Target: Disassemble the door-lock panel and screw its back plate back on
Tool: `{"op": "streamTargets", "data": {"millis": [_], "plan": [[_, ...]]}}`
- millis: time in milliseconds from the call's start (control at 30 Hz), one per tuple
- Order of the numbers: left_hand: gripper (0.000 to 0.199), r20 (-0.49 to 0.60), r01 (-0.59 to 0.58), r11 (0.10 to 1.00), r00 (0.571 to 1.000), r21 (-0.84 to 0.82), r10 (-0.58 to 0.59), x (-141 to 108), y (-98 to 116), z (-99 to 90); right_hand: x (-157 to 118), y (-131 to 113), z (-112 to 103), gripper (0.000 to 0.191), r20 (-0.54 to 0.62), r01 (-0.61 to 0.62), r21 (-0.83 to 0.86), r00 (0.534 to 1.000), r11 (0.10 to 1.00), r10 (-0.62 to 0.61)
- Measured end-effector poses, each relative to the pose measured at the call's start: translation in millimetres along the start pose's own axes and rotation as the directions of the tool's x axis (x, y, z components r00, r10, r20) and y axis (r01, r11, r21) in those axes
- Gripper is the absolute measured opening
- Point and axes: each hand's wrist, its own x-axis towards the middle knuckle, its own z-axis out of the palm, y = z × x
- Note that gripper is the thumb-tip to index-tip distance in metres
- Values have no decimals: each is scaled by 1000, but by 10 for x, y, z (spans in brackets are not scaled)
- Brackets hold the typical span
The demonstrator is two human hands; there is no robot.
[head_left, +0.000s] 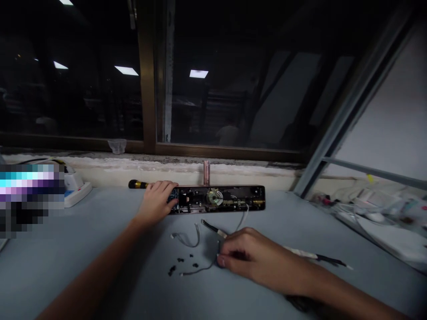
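A long dark housing [240, 202] with exposed inner parts and white wires lies across the table near the wall. My left hand [158, 200] rests over its left end, fingers wrapped over the edge and thumb on the inside. In front of it, my right hand [240, 253] is closed in a pinch by a thin dark cable [203, 269]; what is between the fingertips is too small to make out. A black cable with a pale sleeve [211, 226] reaches behind that hand. Left of it lie a loose grey wire [191, 244] and several small black pieces [171, 270].
A screwdriver handle [136, 184] lies beyond my left hand. A copper-coloured cylinder [207, 173] stands behind the housing. At the left is a white power strip [80, 193]; at the right are a sleeved cable [302, 253] and a pile of white items [376, 226].
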Motion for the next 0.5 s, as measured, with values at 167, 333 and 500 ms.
{"op": "streamTargets", "data": {"millis": [167, 333, 500], "plan": [[34, 4, 9, 1000, 1000, 25, -9, 18, 16, -26, -120, -19, -7, 28, -1, 62, -130, 998, 990, -63], [35, -8, 14, 999, 1000, 42, -14, 17, 12, -13, -256, 73, -199, 29, 0, 11, -105, 1000, 994, -11], [33, -25, 7, 998, 1000, 60, -6, 16, 8, 12, -186, 262, -363, 38, -102, -74, 59, 992, 996, 80]]}}
